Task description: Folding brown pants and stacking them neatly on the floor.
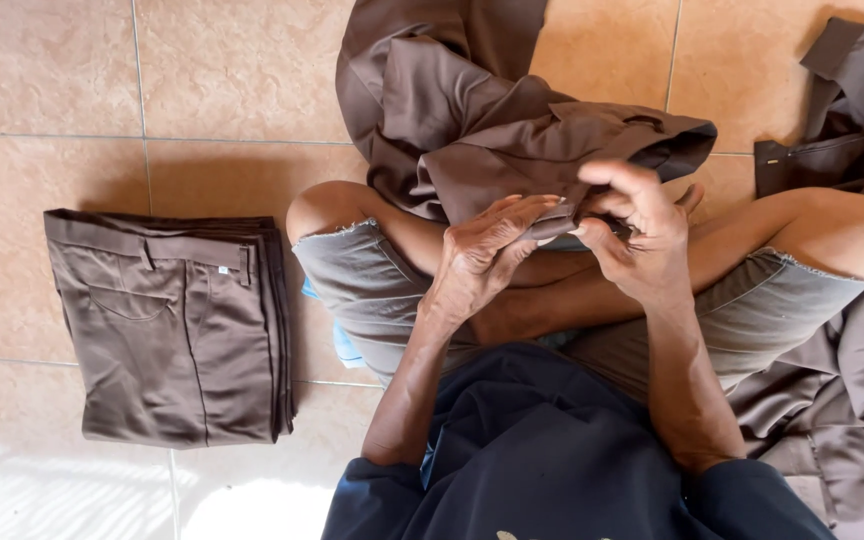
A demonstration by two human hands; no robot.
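A pair of brown trousers [472,110] lies bunched over my crossed legs and trails away across the tiled floor. My left hand [487,250] pinches the near edge of the cloth, fingers pointing right. My right hand [637,235] grips the same bunched edge by the waistband, thumb and fingers curled around it. Both hands meet just above my shins. Whatever small thing may sit between the fingertips is hidden.
A neat stack of folded brown trousers [172,325] lies on the floor tiles [42,70] to my left. More loose brown garments [852,120] are heaped at the right and under my right knee. I sit cross-legged in grey shorts.
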